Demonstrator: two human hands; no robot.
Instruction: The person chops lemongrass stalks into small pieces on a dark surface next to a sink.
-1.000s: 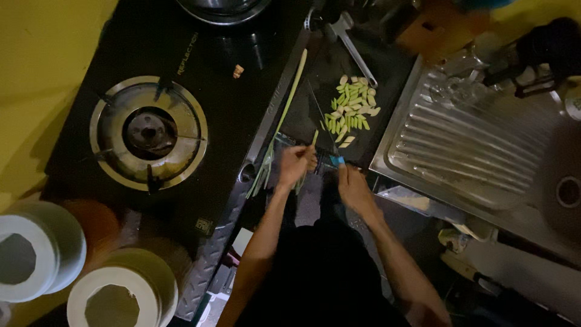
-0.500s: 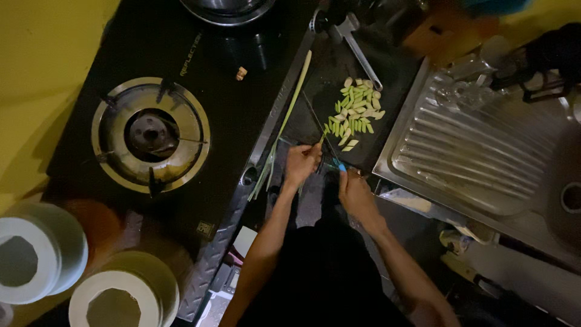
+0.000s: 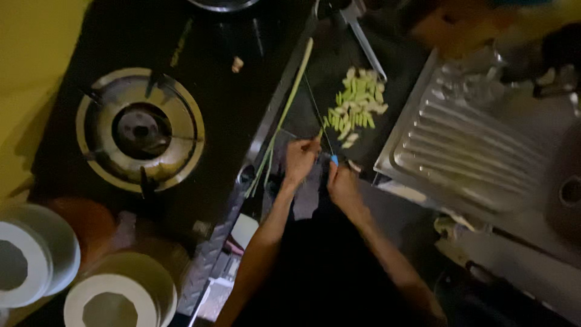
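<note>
Gripping a blue-handled knife, the right hand slices beside the left hand, fingers pinched on a green stalk, cut pieces piled just beyond

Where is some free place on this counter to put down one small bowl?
The ribbed drainboard between the cutting board and the sink looks bare. The black stove top between burner and board is nearly bare too. It is crowded at the cut pieces, where the left hand and right hand work.
</note>
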